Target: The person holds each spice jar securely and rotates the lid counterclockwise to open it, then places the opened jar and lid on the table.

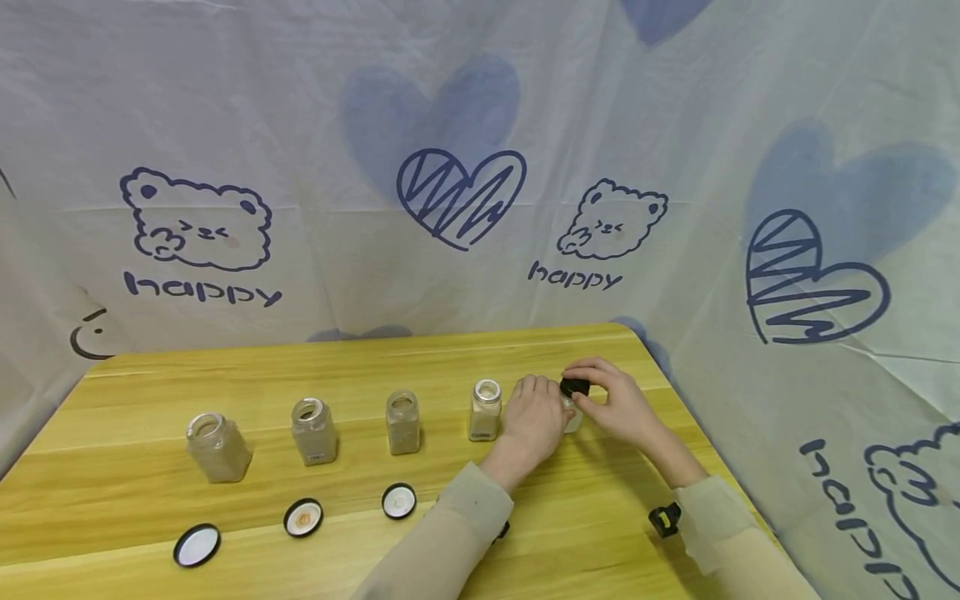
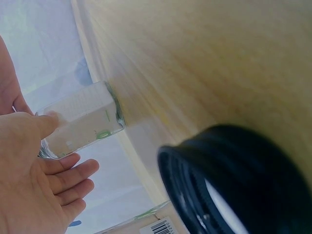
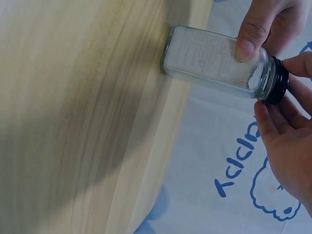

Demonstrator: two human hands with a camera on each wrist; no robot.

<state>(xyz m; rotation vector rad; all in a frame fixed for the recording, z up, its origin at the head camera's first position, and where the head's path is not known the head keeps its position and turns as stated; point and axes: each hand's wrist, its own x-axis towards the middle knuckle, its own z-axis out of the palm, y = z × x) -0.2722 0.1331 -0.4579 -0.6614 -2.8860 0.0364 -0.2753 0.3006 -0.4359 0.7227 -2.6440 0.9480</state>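
At the right end of the row stands a square glass jar [image 3: 209, 61] with a black screw lid [image 3: 278, 83] on its neck. My left hand [image 1: 534, 421] grips this jar, the thumb pressed on its side just below the shoulder. From the right, my right hand [image 1: 621, 408] pinches the lid's rim between thumb and fingers. In the head view the left hand hides much of the jar [image 1: 572, 419]. The right wrist view shows pale contents behind the glass.
Left of my hands stand several lidless glass jars, from the nearest jar [image 1: 484, 412] to the farthest jar [image 1: 225, 454]. In front lie upturned black lids with white linings, among them one lid [image 1: 399, 501]. Another lid [image 2: 234, 175] looms close in the left wrist view. Behind the wooden table [image 1: 337, 367] hangs a printed cloth [image 1: 315, 125].
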